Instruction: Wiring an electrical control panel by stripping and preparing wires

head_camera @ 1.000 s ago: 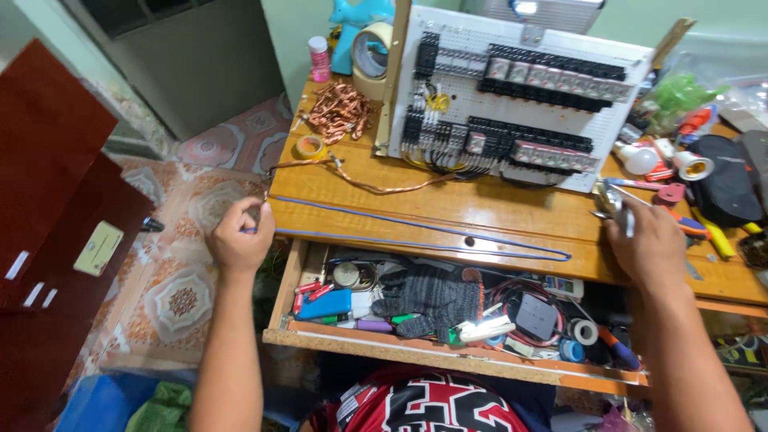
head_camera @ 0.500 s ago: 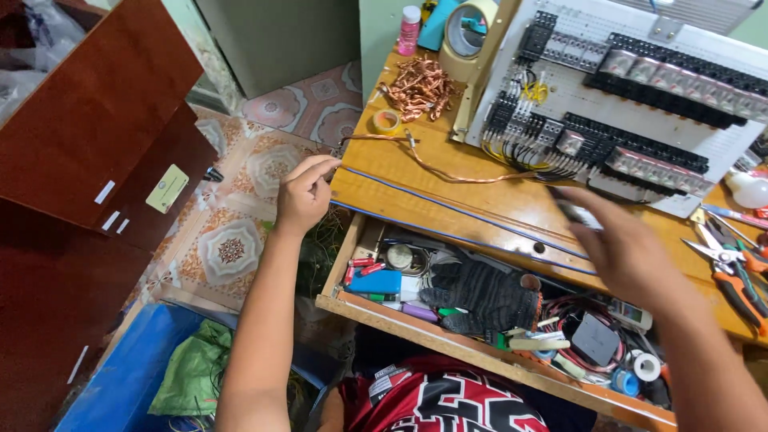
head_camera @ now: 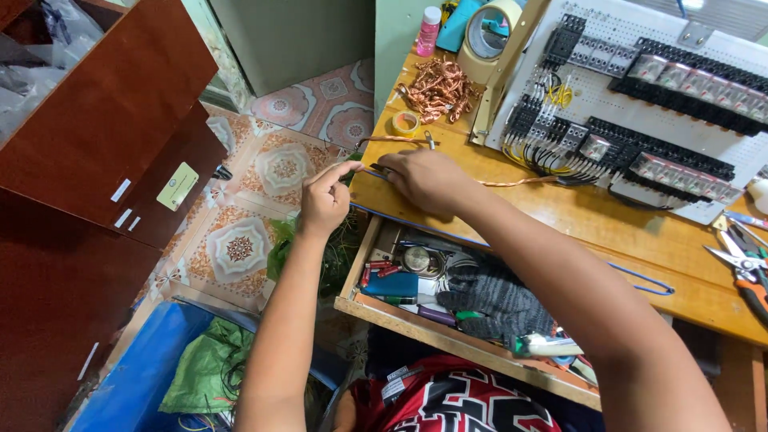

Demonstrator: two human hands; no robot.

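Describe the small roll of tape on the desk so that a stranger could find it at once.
On the wooden desk, look at the far left corner, just in front of the heap of bare copper wire. The small tape roll lies flat there, yellowish, far smaller than the big roll standing behind.

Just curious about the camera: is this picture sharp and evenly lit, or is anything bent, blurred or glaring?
Head view: bright, even light with soft shadows; the left hand and right hand on the copper wire are sharp; the wide lens bows the wooden cabinet at the left edge; mild glare on the white panel.
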